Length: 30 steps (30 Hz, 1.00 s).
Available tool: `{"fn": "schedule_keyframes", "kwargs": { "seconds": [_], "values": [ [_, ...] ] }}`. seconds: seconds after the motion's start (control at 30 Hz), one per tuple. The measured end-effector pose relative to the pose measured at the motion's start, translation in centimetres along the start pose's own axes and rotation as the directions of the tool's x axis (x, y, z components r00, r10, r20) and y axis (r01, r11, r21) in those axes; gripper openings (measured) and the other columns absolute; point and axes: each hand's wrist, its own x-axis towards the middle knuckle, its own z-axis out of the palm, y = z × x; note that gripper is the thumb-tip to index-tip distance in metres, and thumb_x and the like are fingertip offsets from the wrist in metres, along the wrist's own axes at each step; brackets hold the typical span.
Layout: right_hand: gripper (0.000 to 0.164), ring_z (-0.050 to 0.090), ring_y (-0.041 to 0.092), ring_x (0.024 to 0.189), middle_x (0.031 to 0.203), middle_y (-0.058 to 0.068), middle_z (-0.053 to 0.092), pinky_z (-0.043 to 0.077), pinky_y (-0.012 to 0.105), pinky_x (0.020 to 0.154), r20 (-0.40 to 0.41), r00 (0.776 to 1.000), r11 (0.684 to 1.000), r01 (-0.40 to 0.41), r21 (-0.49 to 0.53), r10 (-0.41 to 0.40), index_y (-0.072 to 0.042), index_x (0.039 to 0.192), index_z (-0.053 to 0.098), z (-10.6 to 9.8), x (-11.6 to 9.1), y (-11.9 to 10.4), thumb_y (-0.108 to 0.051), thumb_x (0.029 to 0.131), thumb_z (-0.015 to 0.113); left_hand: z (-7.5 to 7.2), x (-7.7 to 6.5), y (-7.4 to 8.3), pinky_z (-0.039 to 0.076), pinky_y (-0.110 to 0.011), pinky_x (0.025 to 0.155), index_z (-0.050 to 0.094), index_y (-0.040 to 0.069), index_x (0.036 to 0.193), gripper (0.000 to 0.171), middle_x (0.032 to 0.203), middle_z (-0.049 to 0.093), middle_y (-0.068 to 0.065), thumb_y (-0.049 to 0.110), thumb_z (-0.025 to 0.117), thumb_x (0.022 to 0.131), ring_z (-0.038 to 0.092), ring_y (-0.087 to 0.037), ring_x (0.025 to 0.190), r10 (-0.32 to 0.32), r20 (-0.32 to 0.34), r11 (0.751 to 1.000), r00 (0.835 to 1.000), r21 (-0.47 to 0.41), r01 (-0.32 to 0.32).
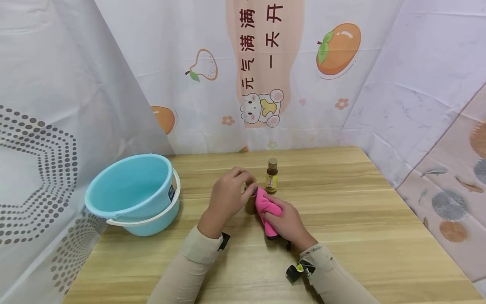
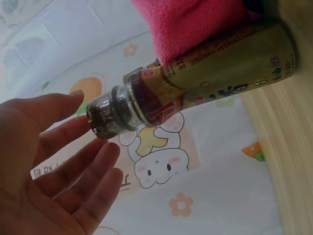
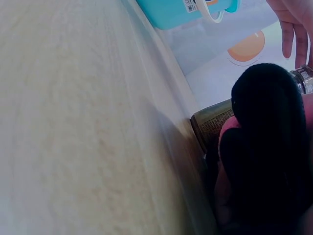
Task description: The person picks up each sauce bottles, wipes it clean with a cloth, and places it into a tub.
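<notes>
A bottle [image 2: 215, 78] with a gold and red label stands upright on the table, its lower part [image 1: 250, 207] showing below my left hand [image 1: 231, 192]. In the left wrist view, the fingers [image 2: 98, 166] of that hand are spread loosely around the bottle's top [image 2: 102, 117], thumb on one side. My right hand [image 1: 284, 219] grips a fuzzy pink cloth [image 1: 265, 207] with a dark lower end. The cloth lies against the bottle's side. Just behind, a smaller brown bottle [image 1: 271, 179] with a yellow label and brown cap stands upright.
Two nested light-blue buckets [image 1: 133, 190] with a white handle stand at the table's left edge. A printed curtain [image 1: 212, 126] hangs behind the wooden table [image 1: 341, 198]. In the right wrist view, a dark rounded shape [image 3: 266, 127] covers much of the right side.
</notes>
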Motion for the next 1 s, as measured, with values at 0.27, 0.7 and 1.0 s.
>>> {"fn": "schedule_keyframes", "kwargs": {
  "seconds": [0.27, 0.7, 1.0],
  "values": [
    [0.053, 0.065, 0.018, 0.086, 0.114, 0.006, 0.073, 0.056, 0.033, 0.075, -0.027, 0.999, 1.000, 0.023, 0.007, -0.023, -0.032, 0.140, 0.065, -0.32, -0.24, 0.07, -0.024, 0.090, 0.079, 0.50, 0.03, 0.14, 0.058, -0.028, 0.070, 0.081, 0.018, 0.099, 0.010, 0.100, 0.069, 0.000, 0.025, 0.080, 0.093, 0.069, -0.013, 0.082, -0.012, 0.034, 1.000, 0.999, 0.006, 0.012],
    [0.059, 0.067, 0.023, 0.105, 0.141, 0.006, 0.064, 0.061, 0.030, 0.083, -0.098, 0.964, 0.949, 0.262, 0.176, -0.248, -0.031, 0.143, 0.062, -0.23, -0.49, -0.65, -0.010, 0.091, 0.080, 0.10, 0.03, -0.09, 0.061, -0.029, 0.076, 0.081, 0.015, 0.097, 0.007, 0.102, 0.074, -0.001, 0.020, 0.077, 0.094, 0.072, -0.015, 0.089, 0.034, 0.055, 0.999, 0.998, 0.017, -0.035],
    [0.056, 0.068, 0.020, 0.094, 0.134, 0.009, 0.068, 0.060, 0.029, 0.077, -0.069, 0.980, 0.971, 0.196, 0.139, -0.188, -0.026, 0.143, 0.064, -0.16, -0.42, -0.73, -0.014, 0.091, 0.080, 0.22, 0.03, -0.17, 0.061, -0.029, 0.077, 0.081, 0.014, 0.097, 0.006, 0.103, 0.075, -0.001, 0.019, 0.077, 0.094, 0.073, -0.015, 0.090, 0.046, 0.051, 0.999, 0.998, 0.019, -0.047]
  ]
}}
